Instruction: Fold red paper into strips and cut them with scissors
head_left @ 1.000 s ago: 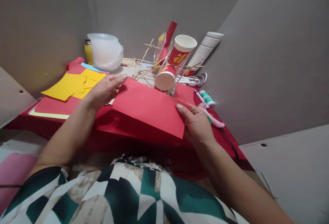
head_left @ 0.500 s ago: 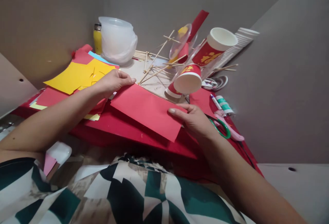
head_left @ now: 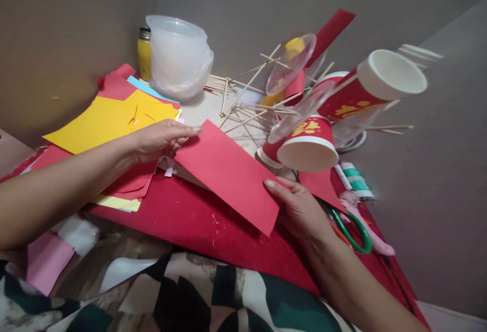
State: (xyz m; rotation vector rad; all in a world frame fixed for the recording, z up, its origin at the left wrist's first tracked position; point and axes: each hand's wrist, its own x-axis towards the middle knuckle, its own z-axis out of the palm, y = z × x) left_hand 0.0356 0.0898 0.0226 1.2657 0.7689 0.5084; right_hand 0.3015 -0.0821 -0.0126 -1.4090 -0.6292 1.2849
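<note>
A flat rectangle of red paper (head_left: 232,177) is held at a slant over the front of the table. My left hand (head_left: 162,139) is at its upper left edge, thumb and fingers closed there, with the fingertips partly hidden. Pinched between the thumb and fingers of my right hand (head_left: 300,205) is the lower right end of the sheet. Beyond the paper stands a loose structure of thin wooden sticks (head_left: 249,86), clear plastic lids (head_left: 291,65) and red-and-white paper cups (head_left: 308,154).
Yellow paper (head_left: 102,121) tops a stack of coloured sheets at left. Behind it are a yellow bottle (head_left: 144,55) and translucent tubs (head_left: 180,63). At right lie green-handled scissors (head_left: 363,235), a pink glue gun (head_left: 376,240) and a green-and-white roll (head_left: 357,182). Walls close in the table.
The red paper has turned to a steeper slant, its right end lower. My left hand has shifted slightly down the sheet's left edge. The camera view has moved closer and tilted.
</note>
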